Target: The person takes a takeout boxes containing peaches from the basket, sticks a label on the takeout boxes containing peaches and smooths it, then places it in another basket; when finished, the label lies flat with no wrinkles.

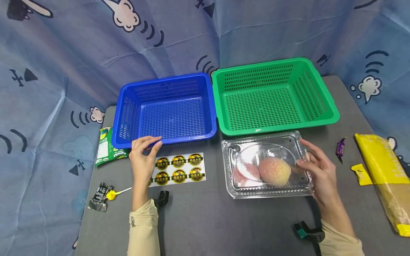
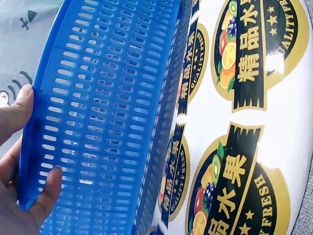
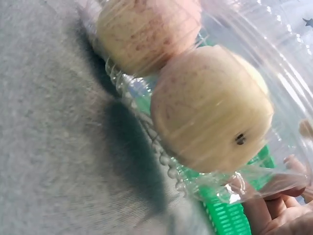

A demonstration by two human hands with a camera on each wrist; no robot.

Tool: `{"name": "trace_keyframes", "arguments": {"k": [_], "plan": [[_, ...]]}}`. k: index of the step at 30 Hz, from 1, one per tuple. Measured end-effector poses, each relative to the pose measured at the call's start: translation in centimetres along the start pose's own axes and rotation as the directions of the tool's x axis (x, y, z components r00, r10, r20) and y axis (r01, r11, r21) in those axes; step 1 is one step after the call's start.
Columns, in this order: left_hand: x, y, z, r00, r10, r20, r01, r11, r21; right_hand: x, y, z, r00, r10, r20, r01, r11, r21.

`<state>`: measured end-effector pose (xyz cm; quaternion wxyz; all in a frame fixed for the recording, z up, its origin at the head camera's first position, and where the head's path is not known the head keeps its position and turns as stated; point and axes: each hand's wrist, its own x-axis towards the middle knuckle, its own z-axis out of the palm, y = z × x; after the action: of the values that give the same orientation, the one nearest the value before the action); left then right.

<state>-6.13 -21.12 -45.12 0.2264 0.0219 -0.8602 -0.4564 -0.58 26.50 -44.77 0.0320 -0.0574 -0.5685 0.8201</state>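
My left hand [image 1: 143, 160] is at the front rim of the blue basket [image 1: 164, 140]. In the left wrist view its thumb [image 2: 48, 192] lies outside the slotted wall, and other fingers reach to the rim's far side. My right hand [image 1: 321, 170] grips the right end of a clear plastic clamshell box [image 1: 229, 177], thumb on the lid. Inside it are two peaches, one pinkish-yellow peach [image 1: 274, 171] in front of a pinker one [image 1: 246, 174]. The right wrist view shows the box's ridged edge above its shadow. A sheet of round fruit stickers [image 1: 179, 169] lies below the blue basket.
A green basket [image 1: 277, 128] stands right of the blue one. At left lie a green snack bag [image 1: 110, 149], a black wrapper [image 1: 98, 199] and a yellow lollipop [image 1: 112, 194]. At right are a purple candy [image 1: 340, 149], a small yellow packet [image 1: 362, 175] and a long yellow package [image 1: 384, 167].
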Motion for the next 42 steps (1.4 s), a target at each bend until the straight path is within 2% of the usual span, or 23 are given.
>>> {"name": "trace_keyframes", "arguments": {"k": [6,13,19,21,23,27,32,37,42], "plan": [[0.1,0.0,0.0,1.0,0.006,-0.006,-0.006,1.0,0.001,-0.1,0.6,-0.6,1.0,0.029,0.004,-0.029,0.999,0.014],[0.2,0.0,0.0,1.0,0.01,-0.011,-0.01,1.0,-0.003,-0.3,1.4,-1.4,0.999,-0.001,-0.035,-0.003,0.995,-0.1],[0.2,-0.1,0.0,1.0,0.006,-0.009,-0.006,1.0,-0.005,-0.5,1.7,-2.0,0.999,0.013,-0.048,-0.019,0.99,-0.14],[0.2,-0.1,0.0,1.0,0.006,-0.009,-0.006,1.0,-0.004,-0.6,1.6,-2.3,0.999,0.029,-0.043,-0.037,0.98,-0.198],[0.1,-0.1,0.0,1.0,0.006,-0.008,-0.006,1.0,-0.003,-0.7,1.5,-2.5,0.998,0.043,-0.038,-0.052,0.957,-0.285],[0.1,-0.1,0.0,1.0,0.007,-0.011,-0.007,1.0,0.002,-0.9,1.1,-2.9,0.998,0.061,-0.029,-0.067,0.882,-0.467],[0.1,-0.1,0.0,1.0,0.007,-0.013,-0.007,1.0,0.012,-1.0,0.8,-2.8,0.998,0.05,-0.028,-0.057,0.807,-0.588],[0.1,0.0,0.0,1.0,-0.005,-0.007,0.005,1.0,0.013,-1.4,0.7,-2.6,0.999,-0.029,-0.027,0.001,0.703,-0.711],[0.0,0.1,0.0,1.0,-0.012,0.005,0.011,1.0,0.007,-1.7,0.4,-2.4,0.996,-0.087,-0.031,0.031,0.636,-0.771]]}}
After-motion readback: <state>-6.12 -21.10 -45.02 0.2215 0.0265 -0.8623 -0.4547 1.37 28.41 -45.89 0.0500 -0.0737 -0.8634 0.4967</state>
